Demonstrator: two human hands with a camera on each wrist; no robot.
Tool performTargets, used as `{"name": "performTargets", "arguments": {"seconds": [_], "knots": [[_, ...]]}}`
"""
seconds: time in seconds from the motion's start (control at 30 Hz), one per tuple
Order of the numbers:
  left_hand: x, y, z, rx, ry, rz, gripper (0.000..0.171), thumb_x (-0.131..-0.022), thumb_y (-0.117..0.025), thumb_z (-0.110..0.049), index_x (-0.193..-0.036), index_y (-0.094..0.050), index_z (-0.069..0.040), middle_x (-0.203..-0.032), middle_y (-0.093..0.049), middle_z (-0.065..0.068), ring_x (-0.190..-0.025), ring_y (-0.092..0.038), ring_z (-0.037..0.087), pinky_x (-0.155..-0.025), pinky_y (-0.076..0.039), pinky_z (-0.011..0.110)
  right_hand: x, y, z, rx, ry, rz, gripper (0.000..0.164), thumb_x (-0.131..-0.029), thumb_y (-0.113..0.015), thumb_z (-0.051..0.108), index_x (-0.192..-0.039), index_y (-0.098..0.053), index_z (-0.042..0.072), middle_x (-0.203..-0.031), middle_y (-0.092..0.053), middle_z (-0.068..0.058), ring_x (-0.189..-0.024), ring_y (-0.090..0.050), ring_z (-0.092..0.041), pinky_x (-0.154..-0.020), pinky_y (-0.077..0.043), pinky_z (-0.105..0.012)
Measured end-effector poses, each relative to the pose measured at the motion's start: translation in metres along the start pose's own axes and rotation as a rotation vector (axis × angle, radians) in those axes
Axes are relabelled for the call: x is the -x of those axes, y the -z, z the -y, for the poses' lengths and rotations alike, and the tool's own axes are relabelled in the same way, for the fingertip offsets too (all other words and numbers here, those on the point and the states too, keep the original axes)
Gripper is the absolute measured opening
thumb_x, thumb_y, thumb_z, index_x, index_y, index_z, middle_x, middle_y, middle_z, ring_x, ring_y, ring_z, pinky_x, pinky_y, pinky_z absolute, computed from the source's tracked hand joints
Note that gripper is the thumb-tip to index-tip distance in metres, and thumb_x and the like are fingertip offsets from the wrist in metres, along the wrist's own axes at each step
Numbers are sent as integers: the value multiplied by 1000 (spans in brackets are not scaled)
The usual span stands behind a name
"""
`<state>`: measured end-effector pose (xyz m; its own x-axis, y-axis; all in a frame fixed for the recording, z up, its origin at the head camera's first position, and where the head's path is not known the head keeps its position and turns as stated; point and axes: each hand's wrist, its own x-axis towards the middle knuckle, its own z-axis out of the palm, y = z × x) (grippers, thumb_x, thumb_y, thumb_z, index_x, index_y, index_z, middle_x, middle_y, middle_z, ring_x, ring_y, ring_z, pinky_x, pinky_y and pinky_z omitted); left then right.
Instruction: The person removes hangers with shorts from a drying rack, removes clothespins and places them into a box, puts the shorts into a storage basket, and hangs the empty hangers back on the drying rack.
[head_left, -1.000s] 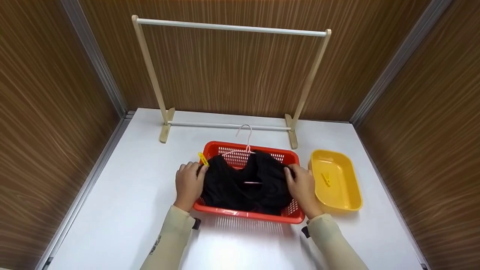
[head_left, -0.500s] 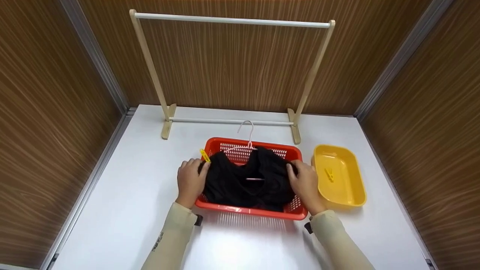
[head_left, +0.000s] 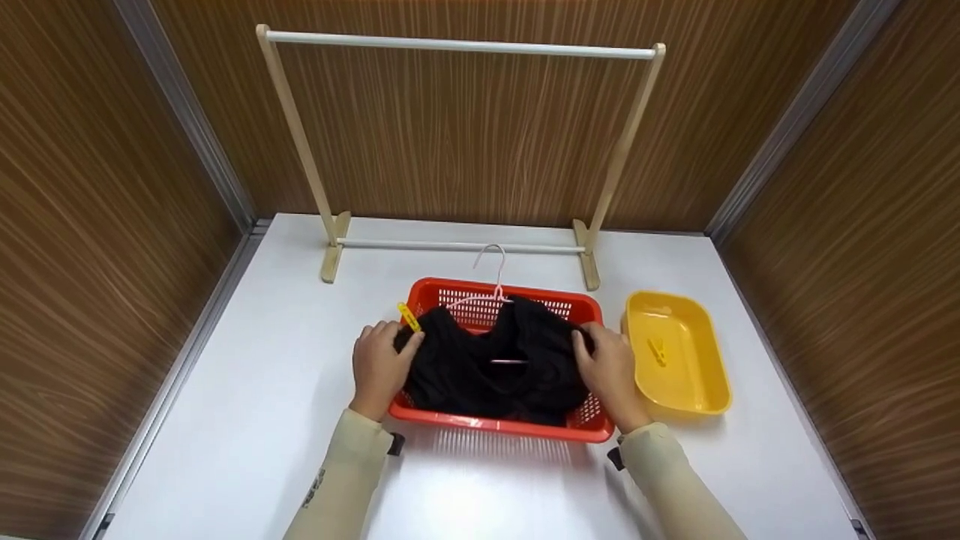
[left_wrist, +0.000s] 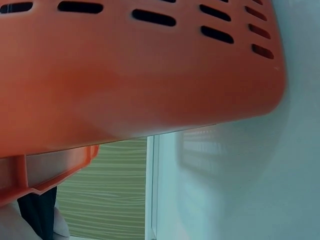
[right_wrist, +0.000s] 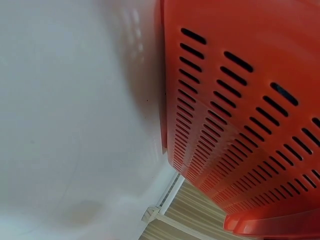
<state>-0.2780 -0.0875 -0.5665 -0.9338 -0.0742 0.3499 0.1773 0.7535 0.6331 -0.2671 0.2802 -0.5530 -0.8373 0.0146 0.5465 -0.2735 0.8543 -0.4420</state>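
Observation:
A black garment (head_left: 465,375) hangs on a pink hanger (head_left: 500,289) and lies in and over a red basket (head_left: 495,429). My left hand (head_left: 379,369) grips the garment at its left shoulder, by the basket's left rim. Right beside that thumb, a yellow clothespin (head_left: 409,316) sits at the shoulder. On the other side my right hand (head_left: 609,371) pinches the garment's right shoulder. In the left wrist view, a fold of dark cloth (left_wrist: 39,212) shows between the fingers under the basket rim. The right wrist view shows the basket's slotted wall (right_wrist: 240,115); the right fingers are hidden there.
Behind the basket stands a wooden rack (head_left: 304,142) with a white top bar (head_left: 461,45). To the right, a yellow tray (head_left: 705,375) holds another yellow clothespin (head_left: 657,351). Wood-grain walls enclose the white table (head_left: 225,390) at the back and sides.
The head view shifts slightly up and down. Both hands keep their hold on the garment's shoulders, and the basket, hanger and tray stay in place.

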Motion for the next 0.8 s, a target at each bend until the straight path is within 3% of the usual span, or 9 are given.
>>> {"name": "performTargets", "arguments": {"seconds": [0.2,0.5,0.8], "knots": [[0,-2,0,-8,-2,-34,42,-93,-76,-47,-90,-72,-5,-85,-69,9,-79,-57,29,-76,-45,43,0,0,0,-6,30,-34,12,-97,-69,15,-94,-71,4,-87,-74,-15,-79,-69,-38,-79,-47,-52],[0,-3,0,-13,-8,-45,53,-91,-70,-61,-77,-68,-10,-68,-57,4,-71,-53,28,-71,-39,40,1,0,-1,-14,14,-28,13,-98,-68,16,-94,-72,4,-88,-74,-15,-80,-69,-38,-79,-48,-53],[-1,-3,0,-14,-6,-70,46,-96,-70,-50,-70,-64,-12,-65,-55,3,-66,-49,27,-67,-37,39,0,1,0,-4,13,-21,14,-99,-68,18,-94,-72,4,-88,-74,-16,-81,-69,-40,-80,-48,-54]]}}
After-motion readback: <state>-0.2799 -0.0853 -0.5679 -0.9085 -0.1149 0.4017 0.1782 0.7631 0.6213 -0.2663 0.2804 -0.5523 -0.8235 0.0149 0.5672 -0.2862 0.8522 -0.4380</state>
